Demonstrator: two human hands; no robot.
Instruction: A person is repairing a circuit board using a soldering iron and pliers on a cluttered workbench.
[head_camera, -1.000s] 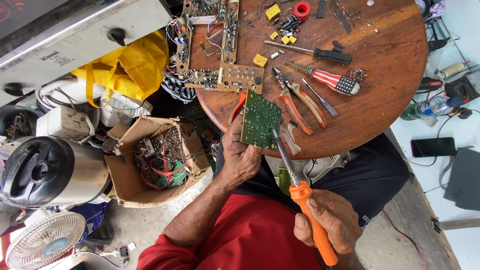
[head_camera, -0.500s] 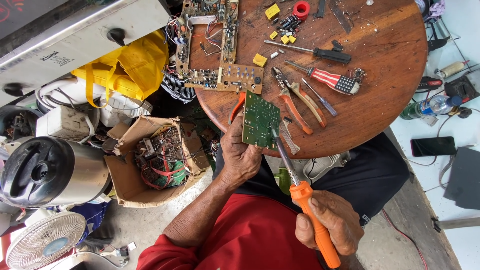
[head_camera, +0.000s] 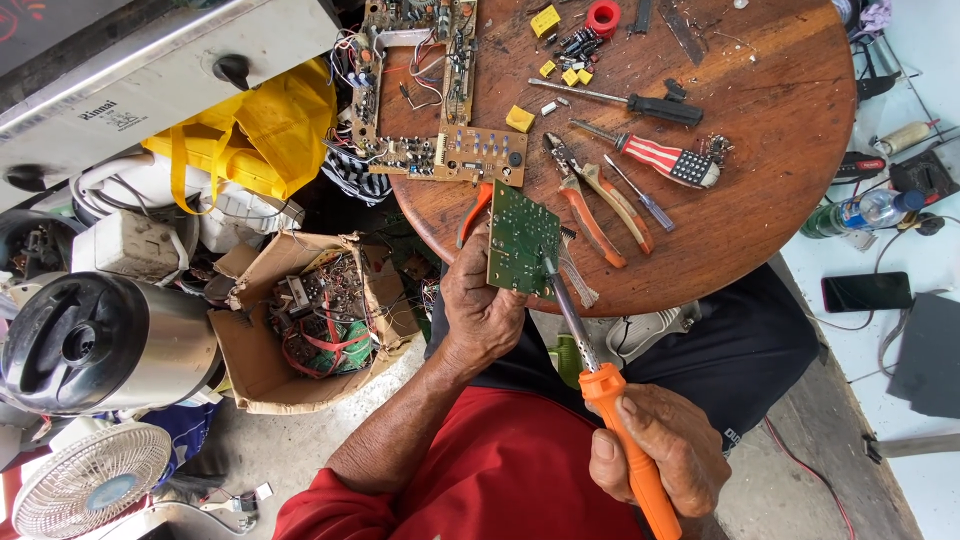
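My left hand (head_camera: 480, 310) holds a small green circuit board (head_camera: 520, 238) by its lower left edge, at the near rim of the round wooden table (head_camera: 780, 180). My right hand (head_camera: 665, 455) grips the orange handle of a soldering iron (head_camera: 600, 390). Its metal tip touches the lower right part of the green board. A red sleeve covers my left arm.
On the table lie a large brown circuit board (head_camera: 430, 100), orange-handled pliers (head_camera: 590, 205), a black screwdriver (head_camera: 640, 103), a striped screwdriver (head_camera: 660, 158), yellow parts and a red tape roll (head_camera: 603, 16). A cardboard box of wire scrap (head_camera: 310, 320), a steel kettle (head_camera: 95, 345), a fan (head_camera: 85, 480) and a phone (head_camera: 865, 291) surround it.
The green board and the iron's tip have shifted very slightly; otherwise both hands keep the same hold.
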